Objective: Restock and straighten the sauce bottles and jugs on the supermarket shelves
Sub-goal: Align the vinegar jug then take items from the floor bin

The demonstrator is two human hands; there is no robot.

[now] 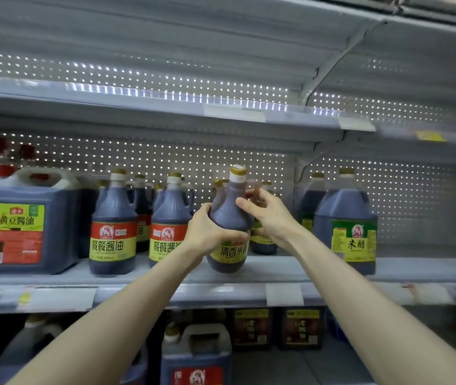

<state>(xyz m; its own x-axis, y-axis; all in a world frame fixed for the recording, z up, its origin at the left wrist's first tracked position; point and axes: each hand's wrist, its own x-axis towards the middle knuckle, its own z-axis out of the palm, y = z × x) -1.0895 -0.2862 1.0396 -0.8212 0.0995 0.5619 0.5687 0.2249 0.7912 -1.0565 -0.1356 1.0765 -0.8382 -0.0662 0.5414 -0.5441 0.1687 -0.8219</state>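
Observation:
A dark vinegar bottle (228,215) with a yellow-green label and gold cap stands tilted slightly left near the front of the middle shelf (276,269). My left hand (207,232) grips its left side at the label's top. My right hand (268,215) grips its right shoulder by the handle. Left of it stand two red-labelled soy sauce bottles (114,226), (169,226) with more rows behind. A similar vinegar bottle (262,240) sits behind my right hand, partly hidden.
A big soy sauce jug (24,220) stands at the shelf's far left. Two green-labelled vinegar jugs (346,223) stand to the right, with bare shelf beyond them. The upper shelf (165,104) looks bare. The lower shelf holds jugs (196,354) and dark boxes (251,327).

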